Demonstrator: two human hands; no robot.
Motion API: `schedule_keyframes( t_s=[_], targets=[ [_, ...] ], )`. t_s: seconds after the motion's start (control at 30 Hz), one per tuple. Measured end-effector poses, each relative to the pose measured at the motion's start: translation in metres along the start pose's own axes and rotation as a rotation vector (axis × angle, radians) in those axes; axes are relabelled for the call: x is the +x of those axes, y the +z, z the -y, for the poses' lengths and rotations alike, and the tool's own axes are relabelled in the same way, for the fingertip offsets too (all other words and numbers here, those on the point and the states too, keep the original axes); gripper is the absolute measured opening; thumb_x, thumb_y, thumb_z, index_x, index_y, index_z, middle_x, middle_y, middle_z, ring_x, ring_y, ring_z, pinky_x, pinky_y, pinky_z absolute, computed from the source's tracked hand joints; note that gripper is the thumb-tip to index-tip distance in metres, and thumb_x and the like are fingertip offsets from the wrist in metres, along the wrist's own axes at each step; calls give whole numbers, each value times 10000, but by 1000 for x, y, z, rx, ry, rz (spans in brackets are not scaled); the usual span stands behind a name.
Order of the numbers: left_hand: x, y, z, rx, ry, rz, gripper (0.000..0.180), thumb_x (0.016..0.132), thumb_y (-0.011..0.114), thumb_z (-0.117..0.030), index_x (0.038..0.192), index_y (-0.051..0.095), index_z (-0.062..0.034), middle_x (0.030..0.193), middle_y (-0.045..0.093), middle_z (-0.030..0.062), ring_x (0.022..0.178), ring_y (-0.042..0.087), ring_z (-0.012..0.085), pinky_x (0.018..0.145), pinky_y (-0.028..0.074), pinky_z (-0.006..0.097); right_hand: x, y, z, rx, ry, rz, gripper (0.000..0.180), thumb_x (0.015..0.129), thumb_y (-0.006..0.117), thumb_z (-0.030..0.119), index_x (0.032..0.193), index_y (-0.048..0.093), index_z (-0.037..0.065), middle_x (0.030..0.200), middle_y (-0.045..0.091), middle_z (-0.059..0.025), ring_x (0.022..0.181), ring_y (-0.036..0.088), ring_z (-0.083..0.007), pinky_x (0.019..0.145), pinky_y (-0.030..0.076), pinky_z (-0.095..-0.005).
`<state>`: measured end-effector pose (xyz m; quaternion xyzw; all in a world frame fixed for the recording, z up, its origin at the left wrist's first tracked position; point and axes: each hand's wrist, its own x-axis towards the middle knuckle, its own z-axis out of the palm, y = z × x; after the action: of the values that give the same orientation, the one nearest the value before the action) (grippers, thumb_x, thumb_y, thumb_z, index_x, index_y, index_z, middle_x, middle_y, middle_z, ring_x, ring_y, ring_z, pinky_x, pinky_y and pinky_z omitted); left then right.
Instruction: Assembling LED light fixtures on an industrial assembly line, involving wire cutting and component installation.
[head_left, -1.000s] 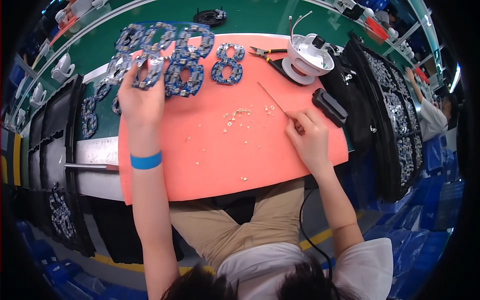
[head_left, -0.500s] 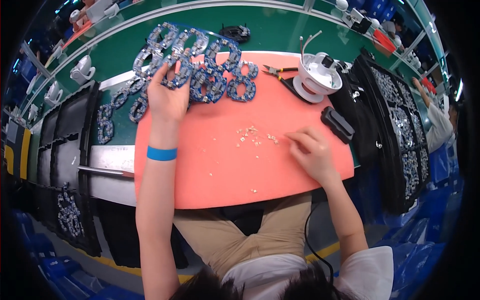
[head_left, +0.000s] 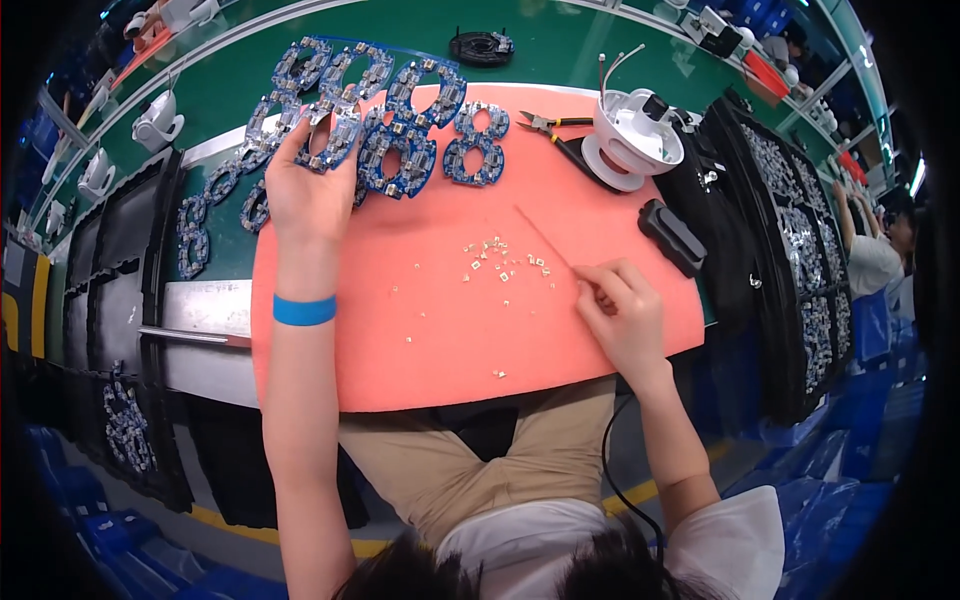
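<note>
My left hand (head_left: 310, 200), with a blue band at the wrist, grips a panel of blue ring-shaped circuit boards (head_left: 436, 92) by its near edge. The panel is tilted up over the far left of the salmon-coloured mat (head_left: 380, 370). In my right hand (head_left: 622, 308) a thin reddish stick (head_left: 543, 235) is pinched between thumb and fingers, its tip pointing away and to the left. Small pale square parts (head_left: 504, 277) lie scattered on the mat, left of that hand. More blue ring boards (head_left: 477, 145) show beyond and below the held panel.
Cutting pliers (head_left: 556, 122) and a white round housing with wires (head_left: 630, 145) stand at the far right. Nearer lies a black oblong block (head_left: 672, 237). Black trays of boards (head_left: 790, 250) flank the right side; other black trays (head_left: 120, 270) are on the left. A co-worker (head_left: 875, 255) is at far right.
The held board panel and my left hand have shifted slightly left in the picture, as has the mat. The stick in my right hand now shows clearly, pointing farther up.
</note>
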<state>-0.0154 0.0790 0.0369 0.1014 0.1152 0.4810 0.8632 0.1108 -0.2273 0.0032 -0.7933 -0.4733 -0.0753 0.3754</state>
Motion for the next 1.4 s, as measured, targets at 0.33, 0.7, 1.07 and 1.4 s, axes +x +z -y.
schedule_keyframes(
  t_s=[0.33, 0.7, 1.07, 1.4],
  targets=[
    [-3, -9, -3, -35, -63, 127, 316, 941, 470, -8, 1243, 406, 61, 1195, 525, 206, 1176, 513, 341, 1092, 393, 529, 2, 10, 17, 109, -145, 132, 177, 754, 675, -32, 926, 687, 8, 783, 600, -73, 613, 593, -178, 561, 492, -304],
    [5, -11, -1, -21, -90, 167, 285, 947, 456, -13, 1214, 415, 77, 1161, 547, 208, 1186, 508, 345, 1090, 388, 531, 18, 11, 15, 266, -209, 311, 160, 749, 656, -30, 894, 704, 20, 768, 599, -80, 648, 601, -190, 582, 497, -298],
    [6, -15, 3, -79, -110, 68, 221, 944, 446, -35, 1107, 509, 101, 1233, 530, 249, 1238, 476, 368, 1118, 348, 524, 4, 6, 12, 112, -203, 230, 188, 735, 680, -14, 919, 689, 24, 789, 576, -78, 652, 582, -208, 575, 486, -310],
    [3, -9, 10, -56, -26, 101, 342, 955, 420, -53, 1257, 399, 107, 1361, 447, 269, 1285, 434, 386, 1127, 329, 524, 29, 21, 25, 223, -343, 369, 201, 757, 661, 4, 951, 696, 42, 821, 601, -90, 718, 591, -225, 625, 478, -322]
  ],
)
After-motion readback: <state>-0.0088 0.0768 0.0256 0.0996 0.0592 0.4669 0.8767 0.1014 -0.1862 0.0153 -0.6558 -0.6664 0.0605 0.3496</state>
